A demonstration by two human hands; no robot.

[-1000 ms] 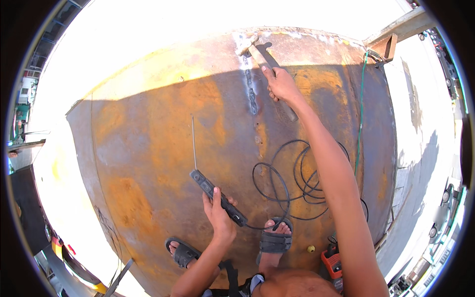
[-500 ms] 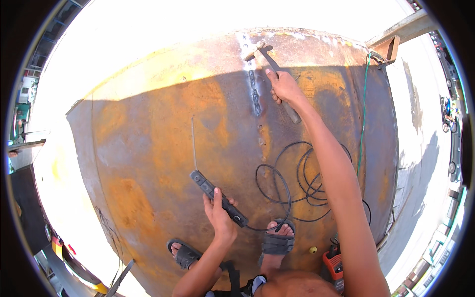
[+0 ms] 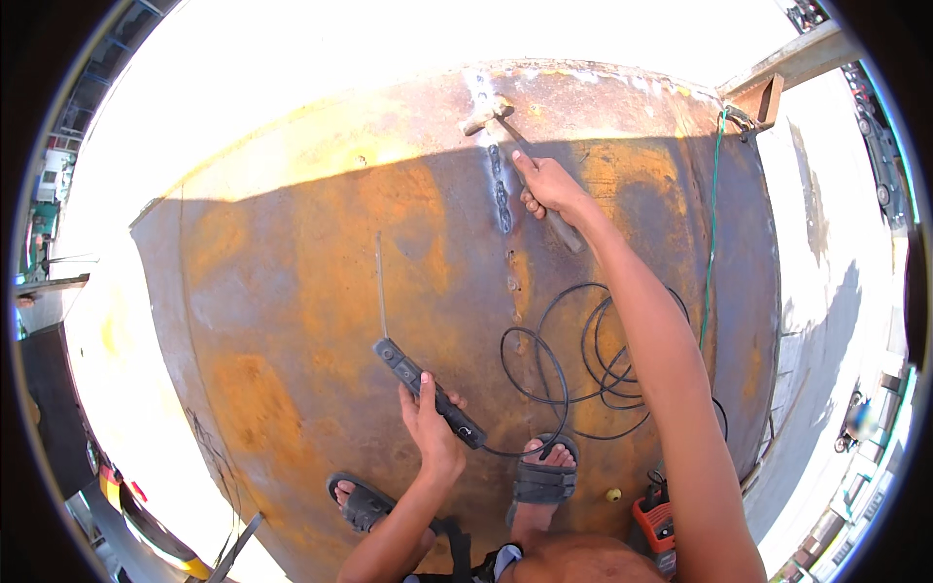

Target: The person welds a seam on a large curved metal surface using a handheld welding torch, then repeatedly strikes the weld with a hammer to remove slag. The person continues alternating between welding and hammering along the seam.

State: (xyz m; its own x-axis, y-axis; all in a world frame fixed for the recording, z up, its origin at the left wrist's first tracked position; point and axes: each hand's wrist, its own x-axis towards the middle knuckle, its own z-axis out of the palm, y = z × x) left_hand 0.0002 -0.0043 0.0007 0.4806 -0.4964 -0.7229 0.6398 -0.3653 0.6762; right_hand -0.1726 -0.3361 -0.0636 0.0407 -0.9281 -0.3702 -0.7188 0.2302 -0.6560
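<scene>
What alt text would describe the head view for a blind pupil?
A right hand holds a hammer, its head at a seam on a rusty metal sheet. The left hand grips a black handle with a thin rod; a black cable lies looped nearby.

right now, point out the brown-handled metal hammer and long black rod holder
Brown-handled metal hammer (image 3: 487,117), head view: middle of its striking head.
Long black rod holder (image 3: 399,362), head view: upper part of its body.

Sunlight glares white around the rusty plate (image 3: 321,282), itself mostly shadowed.
</scene>
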